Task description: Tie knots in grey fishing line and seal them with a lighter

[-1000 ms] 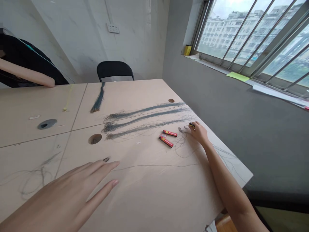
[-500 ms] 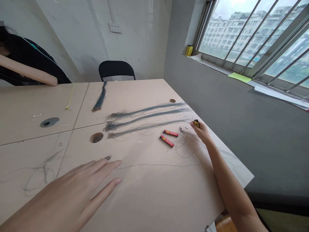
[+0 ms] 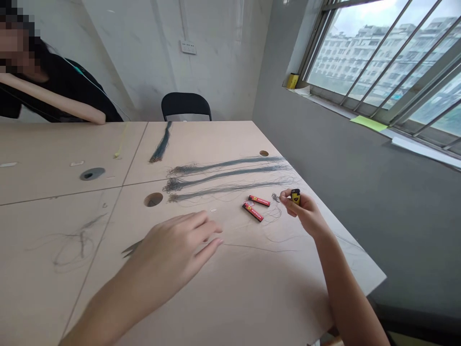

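My right hand [image 3: 300, 211] holds a small yellow and black lighter [image 3: 295, 196], upright against the fingers. Its thumb and index fingertips are at a small knotted clump of thin thread ends [image 3: 275, 197]; whether they pinch it is unclear. My left hand [image 3: 187, 240] hovers over the table, palm down, with fingers loosely bent and nothing visible in it. One long thin strand [image 3: 259, 247] runs rightward from near its fingertips. The pointed blades of what look like scissors [image 3: 131, 248] show beside that hand, which hides the rest.
Three long grey-blue bundles of thin strands [image 3: 223, 182] lie across the table [image 3: 230, 298], with another bundle [image 3: 161, 144] behind. Two red, black-edged pieces [image 3: 255, 206] lie near my right hand. Cable holes [image 3: 153, 199] pierce the tabletop. A person [image 3: 72, 96] sits far left.
My left hand has moved right and slightly up, uncovering the blades. My right hand has drawn slightly nearer, fingertips at the knotted clump, lighter still held. The view has shifted slightly left.
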### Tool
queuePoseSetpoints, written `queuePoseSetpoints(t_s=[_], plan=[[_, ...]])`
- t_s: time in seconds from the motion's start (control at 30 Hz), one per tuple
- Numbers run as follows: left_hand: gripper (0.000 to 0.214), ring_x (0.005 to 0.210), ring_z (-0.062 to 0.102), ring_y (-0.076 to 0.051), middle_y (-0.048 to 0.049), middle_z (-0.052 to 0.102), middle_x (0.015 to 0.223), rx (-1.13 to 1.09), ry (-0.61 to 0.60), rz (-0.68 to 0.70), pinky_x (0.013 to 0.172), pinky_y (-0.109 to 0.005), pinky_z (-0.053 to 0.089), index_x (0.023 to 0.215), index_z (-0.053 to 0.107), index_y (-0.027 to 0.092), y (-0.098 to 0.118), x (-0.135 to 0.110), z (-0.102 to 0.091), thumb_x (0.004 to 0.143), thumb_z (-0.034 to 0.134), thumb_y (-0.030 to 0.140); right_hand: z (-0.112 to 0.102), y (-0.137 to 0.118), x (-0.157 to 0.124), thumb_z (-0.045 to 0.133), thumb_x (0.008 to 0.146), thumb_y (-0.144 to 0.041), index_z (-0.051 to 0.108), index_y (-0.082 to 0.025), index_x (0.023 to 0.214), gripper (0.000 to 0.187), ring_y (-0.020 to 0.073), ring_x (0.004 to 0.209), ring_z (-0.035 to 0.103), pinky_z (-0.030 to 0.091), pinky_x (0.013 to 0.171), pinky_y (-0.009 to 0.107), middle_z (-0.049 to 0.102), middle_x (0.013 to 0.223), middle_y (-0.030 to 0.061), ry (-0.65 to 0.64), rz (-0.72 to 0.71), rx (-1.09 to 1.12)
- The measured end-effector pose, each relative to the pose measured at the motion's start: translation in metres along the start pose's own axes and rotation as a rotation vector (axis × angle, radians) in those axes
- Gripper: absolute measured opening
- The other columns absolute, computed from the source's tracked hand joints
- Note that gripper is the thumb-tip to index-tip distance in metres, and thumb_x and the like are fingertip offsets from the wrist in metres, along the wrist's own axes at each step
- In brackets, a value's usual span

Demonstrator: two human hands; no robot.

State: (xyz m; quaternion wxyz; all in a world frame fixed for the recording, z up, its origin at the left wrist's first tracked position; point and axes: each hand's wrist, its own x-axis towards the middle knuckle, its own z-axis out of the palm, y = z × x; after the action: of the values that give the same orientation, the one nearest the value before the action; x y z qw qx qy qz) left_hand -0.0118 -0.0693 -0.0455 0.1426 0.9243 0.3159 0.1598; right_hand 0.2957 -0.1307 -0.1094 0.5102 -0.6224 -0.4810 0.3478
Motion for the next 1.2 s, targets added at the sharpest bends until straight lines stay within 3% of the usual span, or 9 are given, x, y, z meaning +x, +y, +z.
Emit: queuePoseSetpoints(t_s=[0.23,0.37,0.7,0.87,0.97,1.1,1.2], plan=[[0.019,0.058,0.049,-0.011,0.0027,0.056,0.075,-0.257,0.020,-0.147,0.060,-0.024,0.038,0.089,0.075,0.026,0.016,0.040,0.057,0.092,0.059,0.034,0.013,-0.006,-0.005,0.064,0.087,-0.056,0.057,-0.020,0.080,0.038,0.0117,0.060,0.029,0.020,0.054,0.029,0.043,0.075,-0.0006,-0.196,0.012,-0.001],[0.017,0.063,0.050,-0.011,0.0026,0.055,0.076,-0.271,0.098,-0.150,0.062,-0.023,0.038,0.093,0.076,0.027,0.022,0.051,0.075,0.091,0.061,0.033,0.014,-0.005,-0.006,0.063,0.088,-0.057,0.060,-0.020,0.082,0.038,0.0127,0.062,0.030,0.021,0.055,0.029,0.039,0.071,-0.0017,-0.258,0.058,-0.055],[0.017,0.062,0.050,-0.010,0.0032,0.058,0.081,-0.297,0.057,-0.075,0.062,-0.023,0.038,0.094,0.076,0.028,0.022,0.055,0.083,0.092,0.061,0.035,0.022,-0.011,-0.009,0.063,0.087,-0.054,0.057,-0.020,0.078,0.036,0.0113,0.058,0.026,0.021,0.053,0.027,0.034,0.065,-0.0036,-0.403,0.067,-0.081],[0.018,0.061,0.049,-0.009,0.0032,0.058,0.081,-0.301,0.029,-0.054,0.061,-0.023,0.037,0.090,0.076,0.027,0.021,0.054,0.082,0.093,0.060,0.033,0.023,-0.010,-0.008,0.065,0.086,-0.053,0.059,-0.020,0.079,0.034,0.0112,0.057,0.026,0.020,0.052,0.027,0.033,0.065,-0.0038,-0.383,0.089,-0.057],[0.019,0.061,0.050,-0.010,0.0030,0.057,0.079,-0.309,0.023,-0.054,0.061,-0.023,0.038,0.091,0.077,0.028,0.020,0.054,0.079,0.093,0.059,0.034,0.022,-0.011,-0.009,0.063,0.088,-0.054,0.065,-0.021,0.090,0.033,0.0108,0.055,0.026,0.020,0.051,0.027,0.033,0.064,-0.0045,-0.336,0.107,-0.019],[0.021,0.061,0.049,-0.010,0.0019,0.058,0.079,-0.316,0.046,-0.078,0.061,-0.023,0.039,0.087,0.077,0.027,0.016,0.055,0.072,0.092,0.058,0.035,0.012,-0.013,-0.008,0.062,0.089,-0.054,0.069,-0.022,0.108,0.037,0.0099,0.053,0.026,0.018,0.050,0.027,0.046,0.067,-0.0030,-0.445,0.170,-0.023],[0.021,0.059,0.046,-0.010,0.0020,0.059,0.079,-0.293,0.086,-0.089,0.061,-0.024,0.038,0.087,0.077,0.026,0.013,0.055,0.063,0.091,0.059,0.036,-0.003,-0.011,-0.003,0.063,0.087,-0.055,0.070,-0.019,0.099,0.039,0.0079,0.050,0.025,0.017,0.048,0.027,0.059,0.073,0.0011,-0.540,0.206,-0.028]])
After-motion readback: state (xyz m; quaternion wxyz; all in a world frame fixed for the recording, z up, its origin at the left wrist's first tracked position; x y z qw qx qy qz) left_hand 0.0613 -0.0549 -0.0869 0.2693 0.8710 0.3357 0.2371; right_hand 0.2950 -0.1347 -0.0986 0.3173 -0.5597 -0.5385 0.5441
